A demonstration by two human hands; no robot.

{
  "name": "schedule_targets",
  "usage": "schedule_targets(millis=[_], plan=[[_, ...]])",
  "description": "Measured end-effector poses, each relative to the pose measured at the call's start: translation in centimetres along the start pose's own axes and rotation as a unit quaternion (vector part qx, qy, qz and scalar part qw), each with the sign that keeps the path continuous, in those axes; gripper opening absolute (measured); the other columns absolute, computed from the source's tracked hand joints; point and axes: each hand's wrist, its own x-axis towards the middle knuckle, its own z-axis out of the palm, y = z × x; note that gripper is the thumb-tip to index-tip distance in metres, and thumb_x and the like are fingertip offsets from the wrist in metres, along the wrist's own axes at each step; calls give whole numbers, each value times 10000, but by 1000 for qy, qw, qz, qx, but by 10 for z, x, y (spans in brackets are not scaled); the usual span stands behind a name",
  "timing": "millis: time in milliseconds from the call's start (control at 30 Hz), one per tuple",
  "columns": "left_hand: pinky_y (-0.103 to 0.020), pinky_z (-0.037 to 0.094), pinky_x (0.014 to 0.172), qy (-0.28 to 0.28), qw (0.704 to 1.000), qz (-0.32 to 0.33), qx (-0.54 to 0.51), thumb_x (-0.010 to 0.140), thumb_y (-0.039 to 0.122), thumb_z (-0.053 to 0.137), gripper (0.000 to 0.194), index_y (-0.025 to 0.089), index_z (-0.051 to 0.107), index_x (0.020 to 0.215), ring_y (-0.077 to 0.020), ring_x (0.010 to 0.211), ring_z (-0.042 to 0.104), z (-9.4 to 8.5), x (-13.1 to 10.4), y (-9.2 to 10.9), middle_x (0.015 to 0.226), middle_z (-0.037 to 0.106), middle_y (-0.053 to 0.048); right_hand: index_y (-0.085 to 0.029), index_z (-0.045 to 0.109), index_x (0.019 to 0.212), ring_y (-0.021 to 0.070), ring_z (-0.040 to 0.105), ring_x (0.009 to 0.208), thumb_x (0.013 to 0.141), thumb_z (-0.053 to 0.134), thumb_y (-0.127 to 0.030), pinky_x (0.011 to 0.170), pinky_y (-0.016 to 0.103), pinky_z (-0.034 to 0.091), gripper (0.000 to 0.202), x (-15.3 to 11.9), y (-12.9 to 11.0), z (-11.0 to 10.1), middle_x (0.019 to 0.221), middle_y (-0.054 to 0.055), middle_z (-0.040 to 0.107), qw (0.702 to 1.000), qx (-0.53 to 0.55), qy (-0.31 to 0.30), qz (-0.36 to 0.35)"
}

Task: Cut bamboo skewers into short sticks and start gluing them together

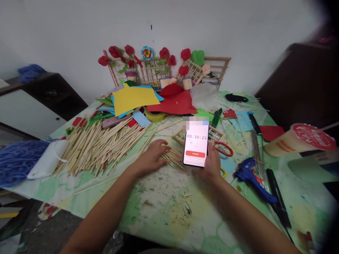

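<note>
My right hand point(212, 164) is wrapped round the lower right edge of a phone point(196, 143), whose lit screen reads 00:30:23. My left hand point(153, 155) rests with its fingers apart beside a small bunch of thin wooden sticks point(174, 157), holding nothing. Behind the phone lies a small stick frame point(180, 135), partly hidden. Red-handled scissors point(225, 149) show just right of my right hand. A large pile of wooden sticks point(92, 148) spreads to the left of my left hand.
A blue glue gun point(254, 180), a black-handled tool point(278, 197) and a sealed drink cup point(299, 141) are at the right. Yellow sheets point(135, 100), red sheets point(174, 102) and stick lattices with paper flowers point(155, 74) stand behind. Blue cord point(22, 162) lies far left.
</note>
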Motion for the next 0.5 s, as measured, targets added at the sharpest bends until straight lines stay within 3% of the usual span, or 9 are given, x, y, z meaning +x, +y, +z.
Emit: schedule_targets(millis=[67, 133, 500], plan=[[-396, 359, 981, 3, 1000, 21, 5, 888, 306, 455, 246, 205, 622, 1038, -223, 1119, 461, -6, 2, -6, 1157, 535, -100, -170, 657, 942, 223, 678, 716, 785, 476, -621, 603, 335, 524, 511, 0, 0, 1, 833, 59, 719, 1000, 4, 6, 12], [-366, 385, 925, 0, 999, 30, 10, 900, 240, 427, 233, 201, 655, 932, -199, 1023, 503, -6, 5, -9, 1044, 587, -80, -170, 658, 938, 221, 678, 702, 787, 474, -620, 597, 334, 523, 508, -1, -1, 1, 819, 57, 719, 1000, -2, 10, 17], [-337, 391, 868, -11, 999, 22, 39, 899, 258, 450, 199, 190, 637, 899, -193, 960, 524, 2, 9, -9, 961, 620, -65, -176, 661, 959, 220, 681, 701, 775, 477, -638, 602, 330, 520, 530, 1, 1, -2, 855, 52, 721, 1000, -17, 10, 17]])
